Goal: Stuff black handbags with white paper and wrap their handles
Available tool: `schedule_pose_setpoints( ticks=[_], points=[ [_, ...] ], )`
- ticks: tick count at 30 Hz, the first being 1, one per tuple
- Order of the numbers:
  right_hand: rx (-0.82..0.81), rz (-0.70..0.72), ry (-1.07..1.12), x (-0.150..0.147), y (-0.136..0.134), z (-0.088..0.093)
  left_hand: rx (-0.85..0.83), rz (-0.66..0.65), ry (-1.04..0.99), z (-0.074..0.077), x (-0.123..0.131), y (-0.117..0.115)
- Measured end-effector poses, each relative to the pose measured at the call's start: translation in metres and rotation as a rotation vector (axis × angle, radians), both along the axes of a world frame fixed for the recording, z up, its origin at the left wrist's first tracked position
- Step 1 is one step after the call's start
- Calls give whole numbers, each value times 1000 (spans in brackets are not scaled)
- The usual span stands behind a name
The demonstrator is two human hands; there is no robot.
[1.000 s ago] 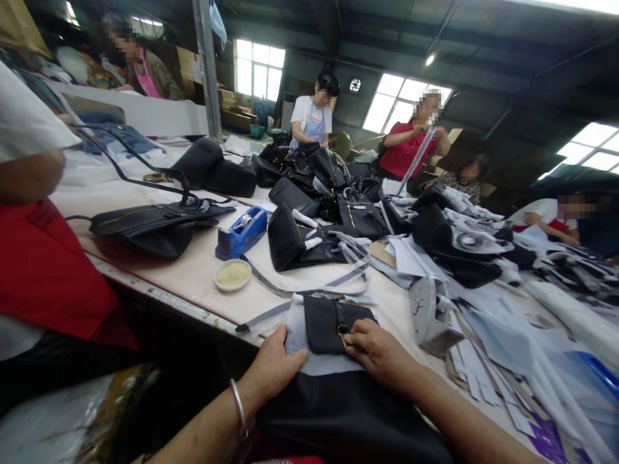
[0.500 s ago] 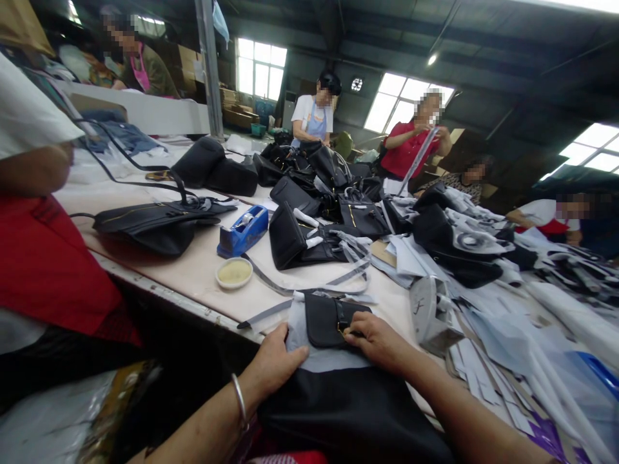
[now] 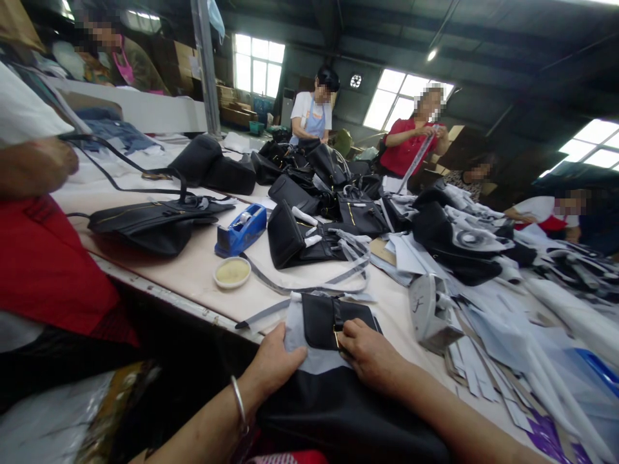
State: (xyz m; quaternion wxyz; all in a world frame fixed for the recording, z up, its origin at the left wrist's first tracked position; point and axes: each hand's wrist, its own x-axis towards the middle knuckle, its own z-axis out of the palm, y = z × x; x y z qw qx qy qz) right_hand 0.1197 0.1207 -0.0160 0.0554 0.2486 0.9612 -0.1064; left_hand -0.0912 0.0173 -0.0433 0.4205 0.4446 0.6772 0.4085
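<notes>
A black handbag [image 3: 338, 406] lies tilted at the table's near edge, its base toward me. Whitish tissue paper [image 3: 316, 361] sits under its black flap [image 3: 316, 325]. My left hand [image 3: 275, 361], with a silver bangle at the wrist, grips the bag's left side, thumb over the paper and fingers mostly hidden behind. Curled fingers of my right hand [image 3: 365, 351] press at the gold buckle [image 3: 337, 338] on the flap's strap, partly covering it. A long dark strap [image 3: 264, 314] runs out to the left of the bag.
Beyond the bag are a blue tape dispenser [image 3: 240, 230], a small dish [image 3: 232, 273] and a heap of black bags [image 3: 309, 193]. A second, greyish dispenser [image 3: 432, 312] and paper strips [image 3: 476, 364] lie right. A co-worker in a red apron [image 3: 58, 270] stands close left; others work farther off.
My right hand has shifted slightly left and down at the flap, and more of the bag's right upper corner shows. My left hand keeps its hold. The left co-worker's hand has come into view.
</notes>
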Motion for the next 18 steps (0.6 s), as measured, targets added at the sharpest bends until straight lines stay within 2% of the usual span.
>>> schedule_pose_setpoints(
  ticks=[11,18],
  points=[
    [-117,-126,208,14,-6,9,18,0,-80,-3,-5,-2],
    [-254,-160,289,35,-2,25,-30,-4,-205,-2,-8,3]
  ],
)
